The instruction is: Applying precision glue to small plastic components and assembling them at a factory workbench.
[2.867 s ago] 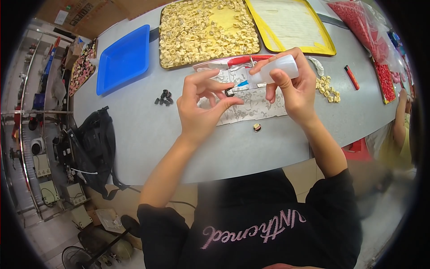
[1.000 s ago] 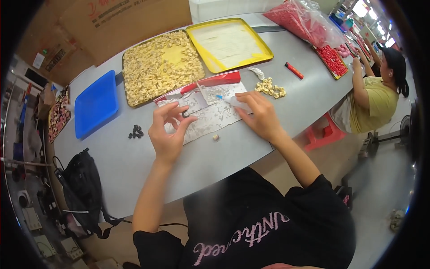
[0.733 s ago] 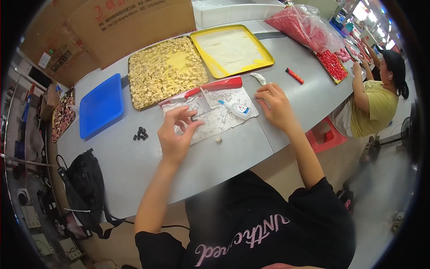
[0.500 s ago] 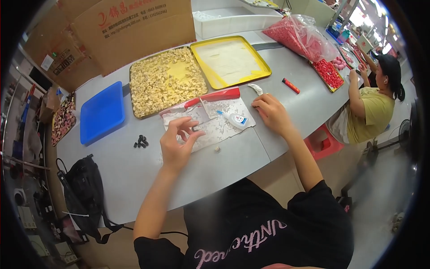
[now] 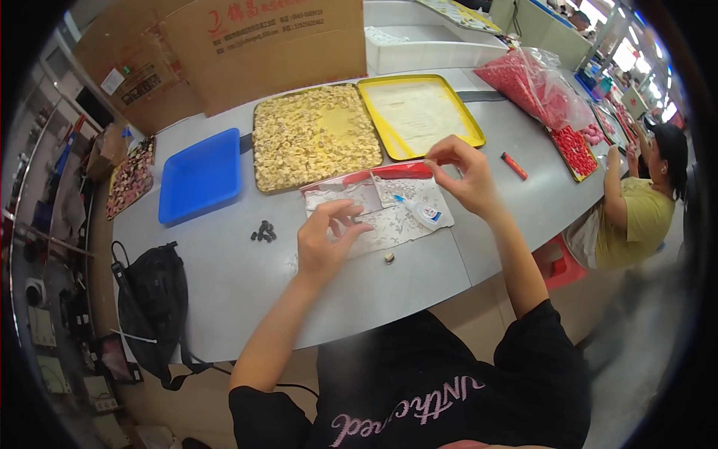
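My left hand (image 5: 323, 238) hovers over the left part of a white patterned sheet (image 5: 389, 233), fingers curled and thumb reaching toward them. Something tiny and dark may sit between the fingertips, too small to name. Above the sheet's far right corner, my right hand (image 5: 470, 179) pinches thumb and forefinger together; I cannot make out what is in them. A small white glue bottle (image 5: 425, 212) with a blue tip lies on the sheet. Red material (image 5: 404, 171) runs along its far edge. Near me on the table rests a small pale-and-dark piece (image 5: 389, 258).
Left lie several black pieces (image 5: 263, 231), a blue tray (image 5: 200, 176) and a black bag (image 5: 153, 299). Behind stand a tray of yellowish pieces (image 5: 314, 138), a yellow-rimmed tray (image 5: 419, 116) and a carton (image 5: 277, 60). Right are a red stick (image 5: 514, 166) and a co-worker (image 5: 632, 209).
My right hand has lifted off the table and moved toward the sheet's far edge, now pinching. The view has shifted left, and the curved white scrap no longer shows. My left hand keeps its curled pose.
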{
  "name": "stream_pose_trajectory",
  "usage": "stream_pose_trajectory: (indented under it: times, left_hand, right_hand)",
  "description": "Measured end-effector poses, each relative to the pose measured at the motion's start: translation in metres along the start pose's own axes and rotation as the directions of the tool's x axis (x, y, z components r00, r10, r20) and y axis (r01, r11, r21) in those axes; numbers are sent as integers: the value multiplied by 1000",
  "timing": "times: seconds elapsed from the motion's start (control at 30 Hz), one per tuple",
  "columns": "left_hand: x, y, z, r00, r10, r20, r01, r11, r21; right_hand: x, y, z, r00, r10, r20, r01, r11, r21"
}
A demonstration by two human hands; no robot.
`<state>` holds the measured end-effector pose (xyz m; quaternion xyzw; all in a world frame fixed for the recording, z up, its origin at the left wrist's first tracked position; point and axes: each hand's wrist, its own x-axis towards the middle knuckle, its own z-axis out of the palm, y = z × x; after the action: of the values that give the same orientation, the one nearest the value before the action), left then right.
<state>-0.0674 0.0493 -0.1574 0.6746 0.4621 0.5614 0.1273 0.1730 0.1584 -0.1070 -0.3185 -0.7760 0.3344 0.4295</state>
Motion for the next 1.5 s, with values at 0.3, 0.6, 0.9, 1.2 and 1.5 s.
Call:
stream_pose_trajectory:
  times: [0.3, 0.6, 0.9, 1.2, 1.5]
  left_hand:
    - [4, -3, 3, 991, 8, -134, -11, 1000, -18]
    - [1, -1, 0, 986, 135, -99, -133, 991, 22]
    - [0, 1, 7, 972, 122, -203, -128, 992, -17]
    - [-1, 1, 7, 978, 112, -178, -120, 992, -35]
    - [-5, 2, 6, 982, 98, -163, -111, 991, -73]
  right_hand:
    - [-2, -5, 72, 984, 12, 180, -96, 877, 470]
    - [-15, -7, 78, 933, 185, 308, -337, 749, 571]
    - [-17, -6, 84, 915, 185, 359, -386, 658, 646]
    - [-20, -8, 82, 847, 253, 467, -527, 520, 673]
    - [-22, -9, 85, 798, 249, 548, -595, 469, 653]
